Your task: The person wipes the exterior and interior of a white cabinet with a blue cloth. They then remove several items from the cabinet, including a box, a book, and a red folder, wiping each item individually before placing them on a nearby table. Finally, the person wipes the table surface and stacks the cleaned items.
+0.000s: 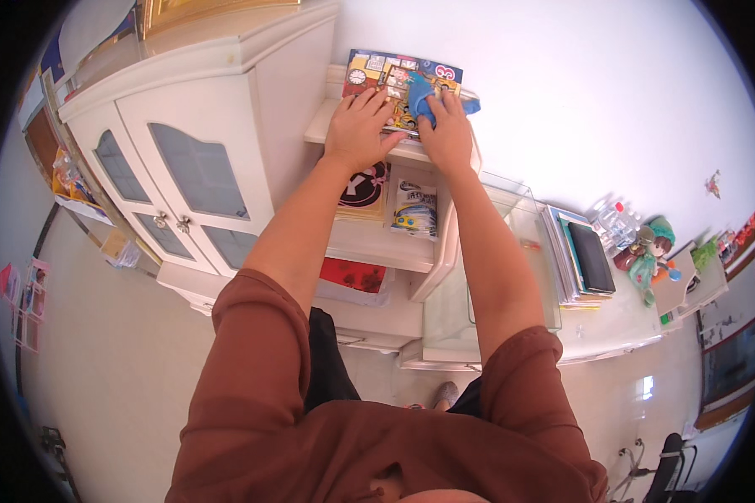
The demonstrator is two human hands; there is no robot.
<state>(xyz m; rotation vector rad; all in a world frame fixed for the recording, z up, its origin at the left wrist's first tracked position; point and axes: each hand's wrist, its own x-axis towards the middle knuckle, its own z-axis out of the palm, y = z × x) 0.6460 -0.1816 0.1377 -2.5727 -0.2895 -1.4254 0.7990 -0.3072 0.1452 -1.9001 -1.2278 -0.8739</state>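
Observation:
A colourful illustrated book or board (377, 69) lies on the top shelf of a cream cabinet, against the wall. My left hand (360, 131) rests on its left part, palm down, with the fingers slightly spread. Over its right part, my right hand (445, 135) has its fingers on a crumpled blue cloth (420, 100), pressing it against the printed surface. One end of the cloth sticks out to the right past my fingers. Part of the printed surface is hidden by both hands and the cloth.
On the shelf below stand a black and pink picture (368, 188) and a printed plastic packet (415, 210). A glass tank (516, 264), stacked folders (557, 258), plastic bottles (615, 226) and a doll (651, 258) are to the right. A tall cabinet (195, 170) rises at the left.

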